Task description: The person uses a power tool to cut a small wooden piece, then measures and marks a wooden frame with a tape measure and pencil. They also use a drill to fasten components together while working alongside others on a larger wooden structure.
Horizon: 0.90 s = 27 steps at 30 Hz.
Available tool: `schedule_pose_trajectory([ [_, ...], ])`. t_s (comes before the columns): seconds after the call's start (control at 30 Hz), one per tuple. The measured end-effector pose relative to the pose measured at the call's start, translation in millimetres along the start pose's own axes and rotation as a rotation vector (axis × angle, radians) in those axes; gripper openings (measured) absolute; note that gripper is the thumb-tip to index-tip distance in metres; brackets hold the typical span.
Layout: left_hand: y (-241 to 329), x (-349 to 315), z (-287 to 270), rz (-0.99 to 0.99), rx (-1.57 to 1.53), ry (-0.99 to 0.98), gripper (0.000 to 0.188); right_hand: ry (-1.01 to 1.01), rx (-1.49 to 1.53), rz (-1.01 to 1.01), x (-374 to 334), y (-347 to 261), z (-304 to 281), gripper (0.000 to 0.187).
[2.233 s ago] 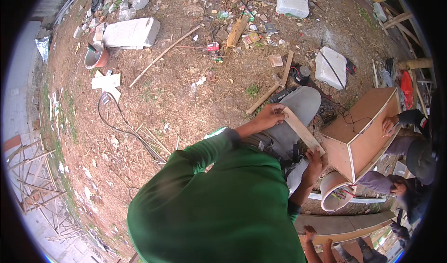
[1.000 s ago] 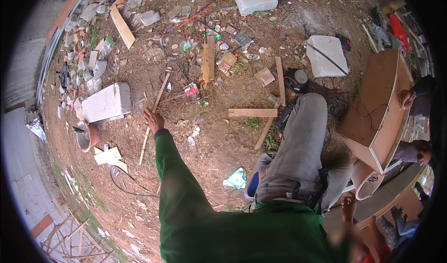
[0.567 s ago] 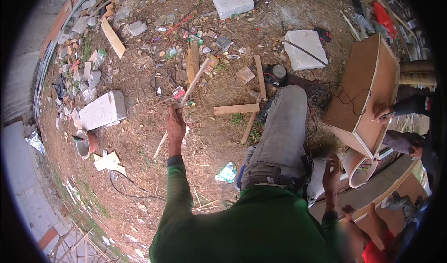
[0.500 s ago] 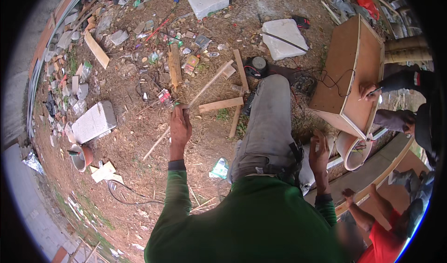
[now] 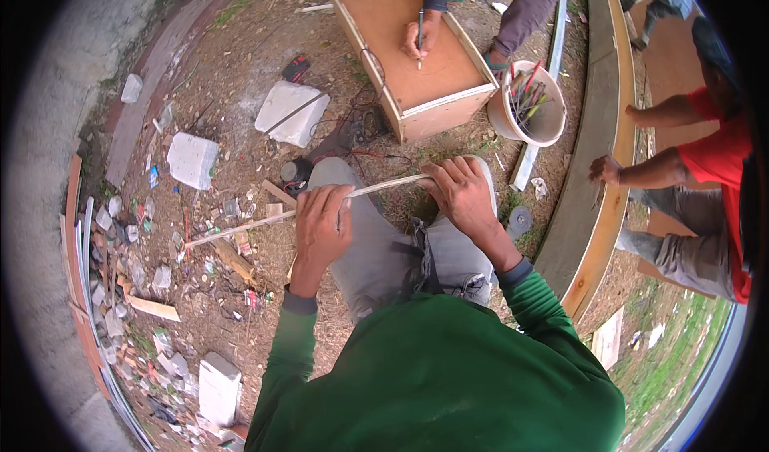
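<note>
A thin, pale wooden strip (image 5: 388, 185) is held slantwise across my lap, above my knees. Its far left end reaches out over the littered ground. My left hand (image 5: 324, 226) is closed around the strip partway along, over my left thigh. Near the strip's right end, my right hand (image 5: 466, 197) grips it with the fingers curled over the top. Beyond my left knee stands a dark round-topped object (image 5: 296, 172), with a short wooden piece (image 5: 278, 192) beside it.
Ahead is an open wooden box (image 5: 440, 104), where a co-worker's hand (image 5: 422, 36) holds a pencil. A white bucket (image 5: 550, 124) of tools stands right of it. Pale blocks (image 5: 292, 112) and cables lie ahead. A person in red (image 5: 713, 164) is beside the long board (image 5: 615, 164).
The view has turned to the right. The strip has come up from the ground to my lap. My right hand, empty before, now grips it, and the left hand has come nearer my knees.
</note>
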State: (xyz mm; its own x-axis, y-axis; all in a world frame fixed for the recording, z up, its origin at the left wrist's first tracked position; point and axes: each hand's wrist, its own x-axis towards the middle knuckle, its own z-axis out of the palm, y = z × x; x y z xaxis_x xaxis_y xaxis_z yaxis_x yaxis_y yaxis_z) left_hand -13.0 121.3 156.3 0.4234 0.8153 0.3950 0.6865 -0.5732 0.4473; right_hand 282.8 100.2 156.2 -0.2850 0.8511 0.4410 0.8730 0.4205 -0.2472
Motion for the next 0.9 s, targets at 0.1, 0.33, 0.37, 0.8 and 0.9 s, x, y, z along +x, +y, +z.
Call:
schedule_pose_trajectory([
  [0.1, 11.0, 59.3, -2.1, 0.089, 0.032, -0.19, 0.027, -0.014, 0.101, 0.119, 1.1, 29.0, 1.3, 0.024],
  [0.33, -33.6, 127.3, 113.5, -0.047, -0.361, -0.413, 0.025, 0.209, 0.085, 0.128, -21.6, 139.3, 29.6, 0.036],
  [0.37, -47.1, 119.2, 126.7, -0.165, -0.374, -0.452, 0.027, 0.301, 0.184, 0.297, -53.4, 150.4, 28.3, 0.036],
  [0.8, -1.9, -124.6, 362.4, -0.446, -0.67, -0.698, 0.027, 0.048, -0.045, 1.467, -428.3, 66.1, 158.2, 0.079],
  [0.9, 5.9, -129.2, 388.6, -0.358, -0.65, -0.672, 0.028, 0.001, 0.0, 1.532, -420.6, 66.7, 149.6, 0.086],
])
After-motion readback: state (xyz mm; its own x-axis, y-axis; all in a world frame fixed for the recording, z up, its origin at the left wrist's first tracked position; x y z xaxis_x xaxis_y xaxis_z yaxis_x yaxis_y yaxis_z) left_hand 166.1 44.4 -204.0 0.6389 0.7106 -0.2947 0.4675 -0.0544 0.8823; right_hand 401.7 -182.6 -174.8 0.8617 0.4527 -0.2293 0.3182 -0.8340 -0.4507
